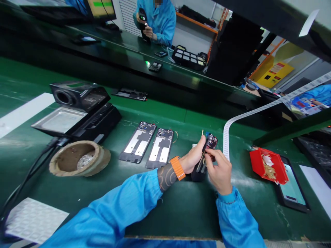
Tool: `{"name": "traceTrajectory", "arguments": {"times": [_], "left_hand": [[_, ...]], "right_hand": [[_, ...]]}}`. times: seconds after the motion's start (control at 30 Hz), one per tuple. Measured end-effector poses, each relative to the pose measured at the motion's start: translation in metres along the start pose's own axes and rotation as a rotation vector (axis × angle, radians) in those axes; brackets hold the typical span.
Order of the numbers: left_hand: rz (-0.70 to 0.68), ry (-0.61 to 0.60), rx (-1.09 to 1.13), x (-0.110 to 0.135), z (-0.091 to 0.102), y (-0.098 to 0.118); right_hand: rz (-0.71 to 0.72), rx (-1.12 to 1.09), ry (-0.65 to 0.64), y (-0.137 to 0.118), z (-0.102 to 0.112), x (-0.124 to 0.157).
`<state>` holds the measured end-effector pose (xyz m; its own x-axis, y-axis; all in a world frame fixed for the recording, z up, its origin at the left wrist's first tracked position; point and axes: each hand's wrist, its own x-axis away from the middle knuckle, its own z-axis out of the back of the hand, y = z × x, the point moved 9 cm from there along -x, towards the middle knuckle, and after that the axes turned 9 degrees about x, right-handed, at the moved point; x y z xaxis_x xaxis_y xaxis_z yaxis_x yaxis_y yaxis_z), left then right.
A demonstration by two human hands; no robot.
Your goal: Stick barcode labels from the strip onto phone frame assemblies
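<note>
Over a green-topped workbench [181, 213], the left hand [193, 157] gripped a slim black open-backed phone [213, 140] as the right hand [221, 170] pinched close, contents unclear, at apparent internal detail work whose next move likely demanded steadiness.

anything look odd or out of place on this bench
The printed strip curls loosely down beside the right hand, so it might snag; a stray white speck lies near the bowl.

Two phone frames [160, 146] lie between the pot [102, 159] and the handled phone [212, 140], left of the bin [255, 163].
</note>
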<state>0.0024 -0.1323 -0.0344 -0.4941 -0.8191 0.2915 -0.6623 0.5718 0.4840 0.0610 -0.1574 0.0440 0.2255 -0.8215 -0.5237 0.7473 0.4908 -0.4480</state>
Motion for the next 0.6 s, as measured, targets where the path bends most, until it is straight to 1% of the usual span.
{"name": "traceTrajectory", "arguments": {"times": [0.1, 0.2, 0.27, 0.33, 0.4, 0.47, 0.5, 0.53, 0.57, 0.6], "left_hand": [[0.007, 0.011, -0.04, 0.001, 0.0, 0.0], [0.02, 0.063, -0.14, 0.005, 0.003, 0.0], [-0.006, 0.099, -0.236, 0.008, 0.004, 0.003], [-0.061, 0.106, -0.294, 0.009, 0.002, 0.006], [-0.072, 0.103, -0.276, 0.008, 0.002, 0.006], [-0.025, 0.114, -0.168, 0.005, 0.006, 0.003], [0.016, 0.113, -0.094, 0.003, 0.008, 0.001], [0.057, 0.107, -0.022, 0.002, 0.009, 0.001], [0.083, 0.092, 0.043, 0.001, 0.01, 0.003], [0.089, 0.069, 0.098, 0.0, 0.01, 0.008]], "right_hand": [[-0.032, -0.058, -0.037, 0.005, 0.0, -0.002], [-0.087, -0.101, -0.093, 0.014, -0.001, -0.003], [-0.104, -0.103, -0.127, 0.018, -0.003, -0.004], [-0.094, -0.079, -0.148, 0.016, -0.006, -0.004], [-0.056, -0.054, -0.165, 0.008, -0.01, -0.005], [0.008, -0.068, -0.221, -0.002, -0.012, -0.005], [0.039, -0.085, -0.254, -0.005, -0.009, -0.004], [0.049, -0.097, -0.265, -0.002, 0.0, -0.003], [0.039, -0.091, -0.234, 0.007, 0.016, -0.003], [-0.009, -0.063, -0.163, 0.025, 0.038, -0.003]]}}
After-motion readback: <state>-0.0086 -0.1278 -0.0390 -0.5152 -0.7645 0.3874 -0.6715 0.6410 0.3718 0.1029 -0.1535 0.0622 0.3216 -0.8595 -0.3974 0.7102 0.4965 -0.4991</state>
